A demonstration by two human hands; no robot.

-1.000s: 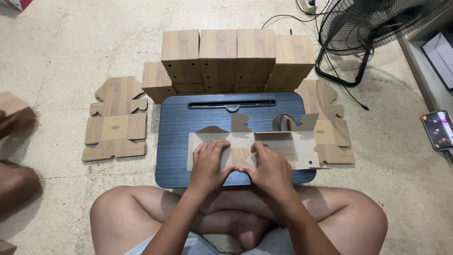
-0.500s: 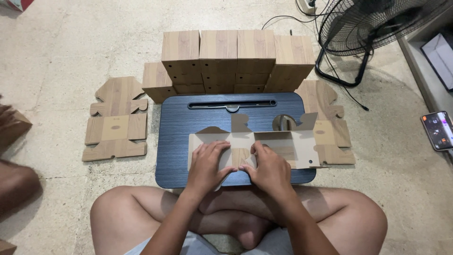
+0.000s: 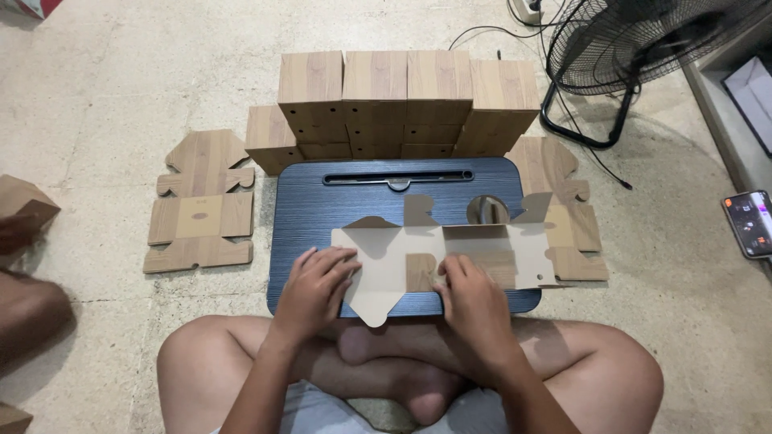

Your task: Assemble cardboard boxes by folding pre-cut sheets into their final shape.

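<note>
The person is sitting cross-legged on the floor [image 3: 104, 72] with a dark blue lap desk [image 3: 305, 217] lying flat in front of the knees. On the desk is lying a flat, die-cut cardboard blank [image 3: 386, 255], plain brown side up, with a wood-grain panel already turned over near its middle. The left hand [image 3: 312, 288] is resting palm down on the blank's left end, fingers spread and loosely curled, pinning the sheet rather than gripping it. The right hand [image 3: 474, 296] is pressing down on the folded wood-grain panel, fingers bent over its near edge, also flat and closed on nothing.

Judging by this, the work is at an early folding step: the blank is being creased along its scored lines while it is lying on the desk. The next move would seem to call for firm, even pressure along the fold, with the left hand keeping the sheet from sliding.

Behind the desk a row of finished wood-grain boxes [image 3: 406, 100] is standing stacked. More flat blanks [image 3: 201, 201] are lying on the floor to the left, and others [image 3: 567, 205] to the right, partly under the desk's edge. A standing fan [image 3: 643, 40] and a phone [image 3: 749, 223] are sitting further right. At the far left edge, another person's hand [image 3: 18, 233] is holding a small box [image 3: 24, 199].
</note>
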